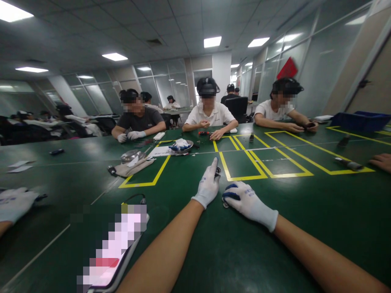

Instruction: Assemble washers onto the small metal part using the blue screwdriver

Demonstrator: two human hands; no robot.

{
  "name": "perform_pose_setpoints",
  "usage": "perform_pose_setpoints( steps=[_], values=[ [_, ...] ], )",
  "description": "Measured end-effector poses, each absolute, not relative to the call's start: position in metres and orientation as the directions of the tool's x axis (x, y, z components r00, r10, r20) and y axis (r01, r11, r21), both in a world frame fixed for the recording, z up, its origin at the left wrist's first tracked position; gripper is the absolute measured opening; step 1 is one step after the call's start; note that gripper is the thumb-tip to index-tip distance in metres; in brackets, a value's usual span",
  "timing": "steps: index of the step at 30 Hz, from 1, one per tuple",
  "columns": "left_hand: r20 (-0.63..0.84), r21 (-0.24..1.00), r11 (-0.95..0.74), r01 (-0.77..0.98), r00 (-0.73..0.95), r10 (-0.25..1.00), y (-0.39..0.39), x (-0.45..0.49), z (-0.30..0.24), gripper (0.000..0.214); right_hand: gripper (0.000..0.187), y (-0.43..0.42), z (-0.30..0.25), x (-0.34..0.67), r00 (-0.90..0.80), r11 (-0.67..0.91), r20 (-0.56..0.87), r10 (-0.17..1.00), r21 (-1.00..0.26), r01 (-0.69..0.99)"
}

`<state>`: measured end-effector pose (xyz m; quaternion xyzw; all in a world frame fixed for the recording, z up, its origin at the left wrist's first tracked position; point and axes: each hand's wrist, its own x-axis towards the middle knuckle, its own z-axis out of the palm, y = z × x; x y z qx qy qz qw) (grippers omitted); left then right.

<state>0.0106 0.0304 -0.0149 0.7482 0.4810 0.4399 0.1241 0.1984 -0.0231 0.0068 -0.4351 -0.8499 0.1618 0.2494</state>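
My left hand point(207, 187), in a white glove, is closed at the middle of the green table, one finger pointing up and away. Against its right side it grips a small dark round part point(218, 172), mostly covered by the fingers. Just to the right, my right hand point(246, 198) wears a white glove with blue-coated fingers. Those fingers curl down onto a small shiny metal piece point(225, 204) at the tabletop; only its edge shows. The two hands are close but apart.
A lit phone point(117, 248) with a cable lies left of my left forearm. Yellow tape point(244, 178) outlines boxes ahead. Beyond are a cloth bundle point(131, 167), a metal bowl point(190, 146) and a blue bin point(360, 121). Another person's gloved hand point(15, 203) is at far left; people sit opposite.
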Motion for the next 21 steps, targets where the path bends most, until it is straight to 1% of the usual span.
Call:
perform_pose_setpoints(
  steps=[4, 11, 15, 18, 21],
  values=[
    [0.531, 0.62, -0.511, 0.596, 0.161, 0.832, 0.0309, 0.0106, -0.0152, 0.078, 0.019, -0.025, 0.0086, 0.1984, -0.471, 0.539, 0.277, 0.837, -0.565, 0.625],
    [0.501, 0.615, -0.482, 0.624, 0.163, 0.85, 0.0271, 0.0111, -0.012, 0.069, 0.016, -0.0269, 0.0085, 0.1991, -0.398, 0.506, 0.327, 0.857, -0.675, 0.537],
    [0.494, 0.624, -0.473, 0.622, 0.155, 0.856, 0.0277, 0.0111, -0.013, 0.065, 0.016, -0.0286, 0.0095, 0.1989, -0.314, 0.461, 0.338, 0.887, -0.676, 0.575],
    [0.5, 0.62, -0.48, 0.621, 0.159, 0.851, 0.0283, 0.0106, -0.0136, 0.062, 0.017, -0.0278, 0.0084, 0.1989, -0.297, 0.451, 0.34, 0.892, -0.658, 0.603],
    [0.509, 0.616, -0.486, 0.62, 0.158, 0.846, 0.0274, 0.0103, -0.0124, 0.059, 0.02, -0.0234, 0.0065, 0.2028, -0.248, 0.445, 0.374, 0.893, -0.661, 0.604]
  ],
)
